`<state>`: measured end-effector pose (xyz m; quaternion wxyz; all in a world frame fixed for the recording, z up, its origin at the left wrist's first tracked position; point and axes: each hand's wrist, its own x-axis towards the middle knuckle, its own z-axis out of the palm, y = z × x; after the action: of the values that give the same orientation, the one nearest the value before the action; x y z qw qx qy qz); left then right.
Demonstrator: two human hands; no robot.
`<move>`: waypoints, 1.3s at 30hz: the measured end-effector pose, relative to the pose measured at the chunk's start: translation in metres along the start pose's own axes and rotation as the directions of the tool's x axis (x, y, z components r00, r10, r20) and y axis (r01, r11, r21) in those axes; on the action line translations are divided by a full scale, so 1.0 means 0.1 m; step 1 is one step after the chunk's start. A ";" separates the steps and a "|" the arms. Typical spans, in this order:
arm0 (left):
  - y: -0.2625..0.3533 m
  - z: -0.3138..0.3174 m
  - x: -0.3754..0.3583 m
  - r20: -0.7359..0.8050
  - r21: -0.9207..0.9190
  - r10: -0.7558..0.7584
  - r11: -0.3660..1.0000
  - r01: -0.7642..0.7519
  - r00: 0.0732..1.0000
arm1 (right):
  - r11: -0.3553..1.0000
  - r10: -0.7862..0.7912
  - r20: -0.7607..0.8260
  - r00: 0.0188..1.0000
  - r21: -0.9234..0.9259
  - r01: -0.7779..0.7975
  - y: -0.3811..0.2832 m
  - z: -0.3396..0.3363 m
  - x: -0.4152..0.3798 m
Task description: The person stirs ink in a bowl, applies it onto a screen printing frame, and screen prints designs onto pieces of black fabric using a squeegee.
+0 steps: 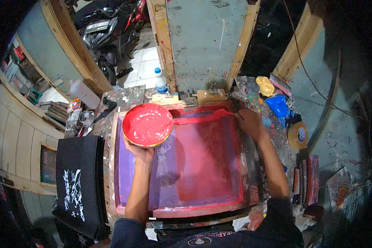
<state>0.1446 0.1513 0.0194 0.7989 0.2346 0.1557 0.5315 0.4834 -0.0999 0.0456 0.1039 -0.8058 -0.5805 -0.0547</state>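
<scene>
My left hand [141,152] supports a round tub of red ink [147,125] from below, tilted toward me, over the left part of a screen printing frame [177,214]. My right hand [251,124] is closed at the frame's upper right, around the end of what looks like a spatula [222,112] coated in red ink. A strip of red ink [196,120] runs along the mesh between the tub and the spatula. The mesh [206,165] is purple on the left and stained red on the right.
Hinge clamps [190,101] hold the frame's back edge. Black printed fabric [78,182] is stacked at left. A white bottle [160,80], a blue container [277,106], a yellow lump [265,86] and a tape roll [297,135] stand around. A motorcycle [107,31] is beyond the doorway.
</scene>
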 end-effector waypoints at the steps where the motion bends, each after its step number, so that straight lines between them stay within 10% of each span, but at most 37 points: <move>1: 0.00 0.00 0.01 0.004 -0.004 -0.001 1.000 0.001 1.000 | 0.998 -0.036 -0.031 0.999 -0.043 0.035 0.06 0.10 -0.02; 8: 0.01 -0.03 0.02 0.052 -0.053 -0.007 0.999 0.010 0.999 | 0.951 -0.230 -0.035 0.973 -0.219 0.217 0.05 0.25 -0.13; 26: 0.09 0.15 -0.06 0.010 0.000 0.003 1.000 -0.003 1.000 | 0.962 -0.255 -0.360 0.897 0.001 0.274 -0.20 0.13 0.02; 39: -0.05 -0.06 0.02 -0.047 -0.017 -0.056 0.998 0.055 0.997 | 0.953 -0.069 -0.295 0.953 0.264 0.150 -0.47 0.01 0.55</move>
<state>0.1465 0.1524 0.0118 0.8112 0.2115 0.1770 0.5157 0.4568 -0.0346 0.0606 0.2969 -0.7326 -0.6057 -0.0910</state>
